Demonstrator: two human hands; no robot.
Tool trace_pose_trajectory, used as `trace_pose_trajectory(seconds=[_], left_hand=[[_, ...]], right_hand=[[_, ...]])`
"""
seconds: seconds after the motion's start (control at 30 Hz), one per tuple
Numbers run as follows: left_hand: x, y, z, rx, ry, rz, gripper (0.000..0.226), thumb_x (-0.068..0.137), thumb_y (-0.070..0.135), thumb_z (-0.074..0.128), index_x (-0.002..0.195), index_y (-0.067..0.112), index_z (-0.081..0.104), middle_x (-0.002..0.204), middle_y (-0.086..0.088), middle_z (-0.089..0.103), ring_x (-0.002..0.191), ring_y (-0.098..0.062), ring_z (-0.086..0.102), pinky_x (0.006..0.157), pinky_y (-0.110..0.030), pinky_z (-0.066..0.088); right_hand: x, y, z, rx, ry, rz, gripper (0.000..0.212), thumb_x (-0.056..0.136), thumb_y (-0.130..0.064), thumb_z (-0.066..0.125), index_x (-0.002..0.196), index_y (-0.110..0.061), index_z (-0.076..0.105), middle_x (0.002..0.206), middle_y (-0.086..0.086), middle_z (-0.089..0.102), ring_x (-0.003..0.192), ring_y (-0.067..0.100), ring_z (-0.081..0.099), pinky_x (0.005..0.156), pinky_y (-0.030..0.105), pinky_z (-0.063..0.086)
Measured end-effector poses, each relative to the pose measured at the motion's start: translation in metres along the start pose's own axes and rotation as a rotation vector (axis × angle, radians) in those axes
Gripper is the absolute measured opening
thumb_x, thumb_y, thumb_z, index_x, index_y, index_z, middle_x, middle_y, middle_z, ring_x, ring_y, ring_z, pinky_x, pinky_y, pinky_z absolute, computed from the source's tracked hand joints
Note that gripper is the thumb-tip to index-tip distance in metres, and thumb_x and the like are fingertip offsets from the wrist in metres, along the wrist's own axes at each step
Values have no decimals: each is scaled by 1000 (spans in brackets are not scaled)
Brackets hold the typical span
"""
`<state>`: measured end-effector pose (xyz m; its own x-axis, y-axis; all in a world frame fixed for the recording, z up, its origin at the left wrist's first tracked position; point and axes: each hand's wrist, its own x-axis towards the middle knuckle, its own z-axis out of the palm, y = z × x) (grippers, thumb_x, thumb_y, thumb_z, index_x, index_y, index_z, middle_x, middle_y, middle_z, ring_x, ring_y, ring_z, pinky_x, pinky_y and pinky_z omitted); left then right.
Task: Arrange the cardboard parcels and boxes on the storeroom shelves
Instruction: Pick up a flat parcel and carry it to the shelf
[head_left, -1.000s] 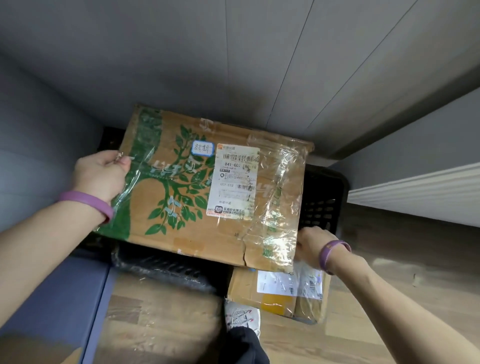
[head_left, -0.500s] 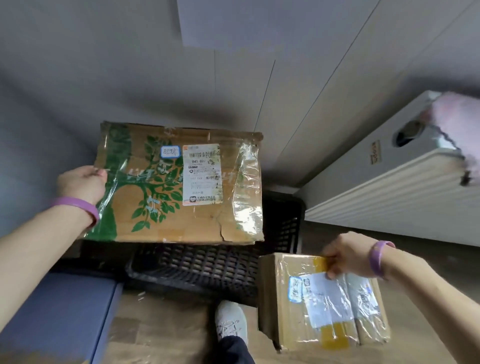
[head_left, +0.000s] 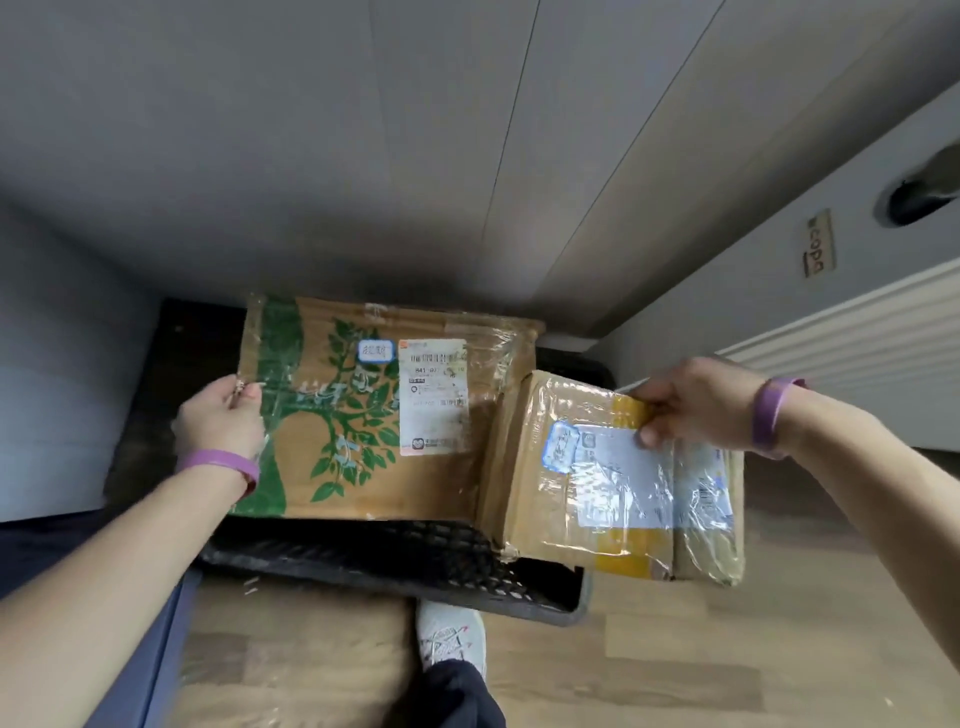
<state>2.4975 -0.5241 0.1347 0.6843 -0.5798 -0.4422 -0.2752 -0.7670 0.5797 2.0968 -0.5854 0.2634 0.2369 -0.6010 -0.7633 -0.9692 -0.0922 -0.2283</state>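
cardboard twice over: big box with green tree print, over black crate, gripped at its nine o'clock edge by left hand; small box just beside at three o'clock, pinched at its far edge by right hand. white shoe at six o'clock.

large parcel, small parcel cover crate, open floor right

"841": label on large parcel
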Motion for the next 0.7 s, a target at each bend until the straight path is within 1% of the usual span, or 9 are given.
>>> trace_pose_trajectory(seconds=[0.07,0.1,0.13,0.2,0.3,0.37,0.47,0.57,0.7], left_hand=[[0,-5,15,-15,-39,-20,29,102,20,54,127,10,67,126,-12,67,115,-34,60,88,-30,40],[-1,-8,23,-12,-58,-24,29,103,19,54,127,9,67,127,-13,66,116,-34,60,88,-30,39],[-1,-9,29,-5,-75,-23,29,103,18,54,126,8,67,127,-14,66,116,-35,59,89,-32,41],[2,-15,40,24,-102,-17,27,102,18,55,125,9,68,126,-14,67,115,-36,60,94,-37,45],[13,-33,56,69,-116,-14,25,102,20,55,122,13,69,122,-12,69,109,-38,62,96,-44,49],[21,-48,70,62,-117,-23,24,102,19,56,120,14,70,118,-12,70,106,-38,63,96,-45,50],[31,-71,91,37,-108,-55,25,101,19,57,122,14,70,120,-12,70,108,-38,63,97,-45,50],[44,-103,118,9,-79,-83,24,101,14,57,122,10,70,119,-16,70,109,-39,62,98,-43,48],[61,-138,141,-12,-14,-109,26,101,14,56,124,11,69,120,-17,69,111,-40,61,100,-44,48]], right_hand=[[19,-9,1,57,-5,-5,10,87,-30,75,85,-36,67,81,-6,70,80,17,62,75,27,48],[29,-14,3,63,-7,-14,6,86,-33,75,89,-30,70,84,-3,71,82,19,63,77,29,49],[39,-19,7,52,-14,-25,14,86,-36,75,90,-23,71,86,1,71,82,21,63,77,30,50],[59,-28,18,20,-35,-29,24,84,-42,74,88,-19,70,85,3,70,82,23,62,76,33,51],[84,-42,40,8,-60,-44,21,84,-43,73,85,-23,67,85,-2,67,84,19,62,77,32,51],[101,-47,58,16,-77,-53,17,86,-42,71,89,-26,68,86,-5,66,85,17,61,77,32,52],[125,-46,88,36,-82,-65,10,89,-40,70,90,-30,66,82,-10,61,82,14,59,73,30,50],[156,-36,127,37,-102,-39,15,90,-41,68,98,-28,69,91,-8,66,87,15,62,78,34,54],[185,-18,176,37,-137,-9,20,90,-42,67,107,-33,70,98,-10,66,92,15,62,77,33,52]])
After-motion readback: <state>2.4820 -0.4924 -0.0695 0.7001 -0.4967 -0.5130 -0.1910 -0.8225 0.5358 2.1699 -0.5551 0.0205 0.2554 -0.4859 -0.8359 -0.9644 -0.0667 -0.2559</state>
